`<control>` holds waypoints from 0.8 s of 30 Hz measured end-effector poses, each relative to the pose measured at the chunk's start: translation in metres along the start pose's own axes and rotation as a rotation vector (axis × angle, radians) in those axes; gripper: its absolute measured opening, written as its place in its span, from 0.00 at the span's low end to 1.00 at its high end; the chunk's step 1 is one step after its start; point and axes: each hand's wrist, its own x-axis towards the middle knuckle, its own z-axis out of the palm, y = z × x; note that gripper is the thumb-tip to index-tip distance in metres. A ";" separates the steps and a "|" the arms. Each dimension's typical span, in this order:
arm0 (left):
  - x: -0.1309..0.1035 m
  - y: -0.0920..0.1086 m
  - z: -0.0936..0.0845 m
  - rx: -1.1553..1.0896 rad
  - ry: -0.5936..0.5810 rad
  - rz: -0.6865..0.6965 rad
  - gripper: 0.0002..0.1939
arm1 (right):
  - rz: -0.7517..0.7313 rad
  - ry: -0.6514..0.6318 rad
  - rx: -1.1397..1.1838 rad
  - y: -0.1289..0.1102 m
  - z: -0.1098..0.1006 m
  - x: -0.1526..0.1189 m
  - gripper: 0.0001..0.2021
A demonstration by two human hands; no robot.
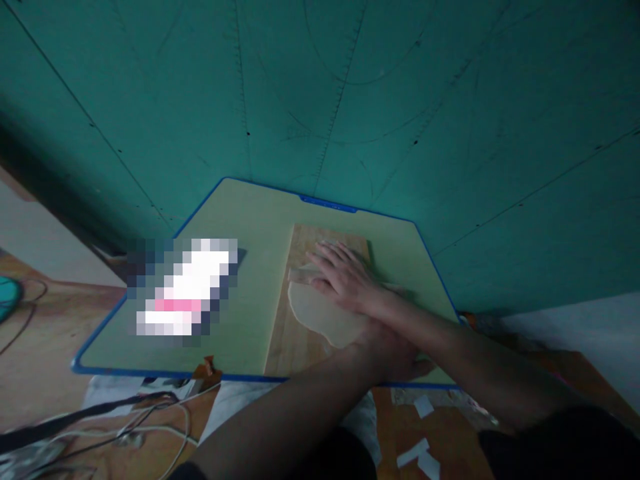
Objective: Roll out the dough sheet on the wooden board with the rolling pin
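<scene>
A flat, pale sheet of dough (317,310) lies on a wooden board (286,340). Across its far part runs a pale strip (299,274); I cannot tell whether it is a thin rolling pin or a folded edge of the dough. Over this strip rests my right hand (345,277), palm down, its fingers stretched out toward the far edge of the board. My left hand (387,350) is at the near right part of the dough, beneath my crossing right forearm. Its thumb sticks out to the right, while most of its other fingers are hidden.
The board is on a pale folding tabletop (255,220) with a blue rim, against a green wall (320,100). A pixelated phone-like shape (193,287) lies at left. Cables (165,413) run below the table's left side. Paper scraps (425,457) lie below right.
</scene>
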 end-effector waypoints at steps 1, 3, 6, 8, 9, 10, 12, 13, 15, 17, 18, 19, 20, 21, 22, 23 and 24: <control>0.001 -0.001 -0.005 0.007 -0.007 0.031 0.35 | 0.040 -0.014 -0.001 0.011 0.000 0.014 0.31; 0.004 -0.003 -0.014 0.012 -0.026 0.082 0.32 | 0.151 -0.043 0.007 0.032 -0.001 0.041 0.32; 0.005 -0.005 -0.019 -0.005 -0.029 0.091 0.31 | 0.265 -0.040 0.010 0.048 -0.001 0.060 0.32; 0.004 -0.004 -0.017 -0.017 -0.005 0.071 0.31 | 0.263 -0.021 0.007 0.040 0.001 0.052 0.32; 0.003 -0.003 -0.014 -0.024 0.010 0.067 0.31 | 0.238 -0.010 0.005 0.032 0.002 0.043 0.32; 0.001 -0.002 -0.010 -0.031 0.029 0.055 0.31 | 0.200 0.001 0.004 0.021 0.003 0.031 0.32; -0.002 0.000 -0.002 -0.039 0.040 0.011 0.31 | 0.107 0.014 0.013 -0.002 0.005 0.006 0.32; -0.003 0.000 0.002 -0.039 0.024 -0.011 0.31 | 0.067 0.008 0.022 -0.011 0.005 -0.005 0.32; -0.003 0.001 0.007 -0.026 -0.022 -0.012 0.31 | 0.027 0.004 0.032 -0.021 0.005 -0.015 0.31; -0.001 0.001 0.005 -0.005 -0.035 0.034 0.31 | 0.048 0.026 0.016 -0.014 0.005 -0.009 0.31; 0.000 0.001 0.003 0.000 -0.027 0.055 0.32 | 0.074 0.039 0.007 -0.005 0.006 0.001 0.32; 0.002 0.000 -0.001 -0.001 -0.022 0.071 0.32 | 0.104 0.054 -0.004 0.007 0.007 0.013 0.33; 0.004 -0.001 -0.005 -0.008 -0.023 0.077 0.33 | 0.123 0.051 0.003 0.021 0.008 0.026 0.34; 0.005 -0.001 -0.009 -0.018 -0.032 0.079 0.32 | 0.169 0.042 0.020 0.034 0.008 0.039 0.34; 0.006 -0.002 -0.013 -0.026 -0.043 0.081 0.32 | 0.219 0.032 0.034 0.045 0.008 0.050 0.34; 0.007 -0.002 -0.015 -0.031 -0.052 0.082 0.31 | 0.251 0.030 0.040 0.052 0.008 0.058 0.34; 0.007 -0.002 -0.016 -0.033 -0.053 0.081 0.30 | 0.276 0.024 0.047 0.056 0.007 0.062 0.33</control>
